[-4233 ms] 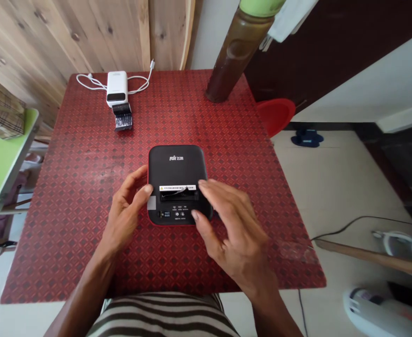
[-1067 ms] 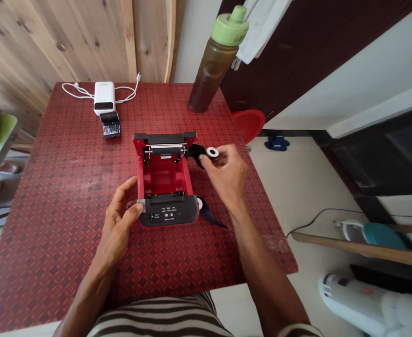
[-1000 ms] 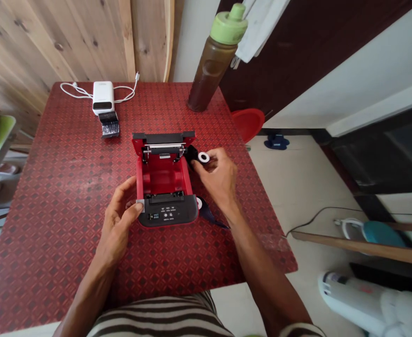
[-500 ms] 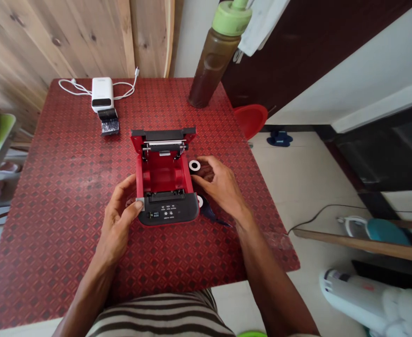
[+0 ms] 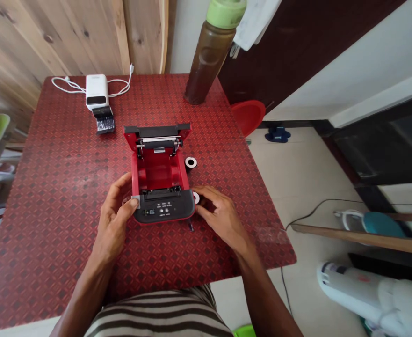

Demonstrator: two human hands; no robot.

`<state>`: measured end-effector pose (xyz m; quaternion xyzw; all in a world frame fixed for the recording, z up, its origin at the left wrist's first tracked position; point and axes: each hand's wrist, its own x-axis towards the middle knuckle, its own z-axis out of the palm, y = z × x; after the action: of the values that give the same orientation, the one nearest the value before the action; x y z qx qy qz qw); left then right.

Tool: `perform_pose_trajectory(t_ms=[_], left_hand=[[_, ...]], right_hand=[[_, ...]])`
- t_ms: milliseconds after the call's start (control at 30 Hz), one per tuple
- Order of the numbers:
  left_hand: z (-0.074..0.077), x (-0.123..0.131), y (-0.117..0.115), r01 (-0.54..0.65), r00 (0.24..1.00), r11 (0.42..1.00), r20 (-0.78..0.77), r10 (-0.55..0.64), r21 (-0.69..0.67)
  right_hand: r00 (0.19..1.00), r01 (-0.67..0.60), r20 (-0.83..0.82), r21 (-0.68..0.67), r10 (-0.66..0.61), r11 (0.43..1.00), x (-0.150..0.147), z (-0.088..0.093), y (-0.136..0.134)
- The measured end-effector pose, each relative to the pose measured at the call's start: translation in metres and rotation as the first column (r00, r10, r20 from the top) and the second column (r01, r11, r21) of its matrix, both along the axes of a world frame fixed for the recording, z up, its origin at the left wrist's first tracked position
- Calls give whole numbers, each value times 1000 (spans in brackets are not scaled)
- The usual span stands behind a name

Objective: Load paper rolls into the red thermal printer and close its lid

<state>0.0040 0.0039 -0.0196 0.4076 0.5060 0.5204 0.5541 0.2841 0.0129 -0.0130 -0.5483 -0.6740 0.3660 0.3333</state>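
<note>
A red and black label printer [image 5: 161, 173] stands on the table with its lid raised, its red inner bay bare. My left hand [image 5: 116, 210] grips its left side, thumb on the grey front corner and fingers along the wall. By the printer's right front corner, my right hand [image 5: 221, 215] is closed around a small ribbon roll [image 5: 196, 198] with a white core end; the fingers partly cover it. A dark strip [image 5: 191, 224] sticks out below that corner. Behind it, a second roll [image 5: 191, 163], black with a white core, stands beside the printer's right wall.
On the red patterned table [image 5: 68, 210], a white device [image 5: 97, 91] with a cable and a dark strip lies at the back left. A tall brown bottle [image 5: 209, 61] with a green cap stands at the back right. A red stool [image 5: 249, 117] is beyond the right edge.
My right hand has moved from beside the far roll toward me, onto the near roll. The dark strip has shifted left, by the printer's corner. My left hand keeps its hold on the printer.
</note>
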Motion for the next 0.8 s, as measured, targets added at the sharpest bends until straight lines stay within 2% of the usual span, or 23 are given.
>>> perform_pose_trajectory(t_ms=[133, 200, 267, 333, 433, 533, 600, 667, 733, 800], left_hand=[[4, 2, 1, 4, 1000, 1000, 6, -4, 1], [6, 4, 1, 5, 1000, 1000, 7, -5, 7], [7, 5, 1, 10, 1000, 1000, -1, -10, 12], [8, 6, 0, 12, 1000, 1000, -22, -12, 10], [11, 6, 0, 15, 999, 1000, -33, -15, -7], [16, 7, 0, 8, 1000, 1000, -27, -8, -30], [19, 8, 1, 4, 999, 999, -36, -5, -47], [22, 9, 2, 7, 999, 999, -38, -9, -53], [23, 10, 3, 9, 999, 999, -30, -10, -47], [24, 10, 3, 4, 1000, 999, -22, -5, -40]], right_hand=[[998, 36, -45, 16, -35, 999, 1, -9, -5], [991, 93, -92, -14, -94, 996, 7, -4, -11], [983, 142, -110, -37, -145, 989, 15, 13, -16], [989, 129, -70, -12, -130, 992, 20, 39, -15], [992, -50, 119, 121, 35, 991, 12, 82, 1], [932, -246, 328, 263, 153, 933, -15, 106, 29], [854, -362, 477, 259, 207, 896, -38, 107, 46], [755, -441, 605, 183, 253, 878, -58, 101, 57], [672, -465, 687, 102, 276, 879, -72, 93, 64], [625, -453, 733, 62, 267, 889, -80, 85, 67]])
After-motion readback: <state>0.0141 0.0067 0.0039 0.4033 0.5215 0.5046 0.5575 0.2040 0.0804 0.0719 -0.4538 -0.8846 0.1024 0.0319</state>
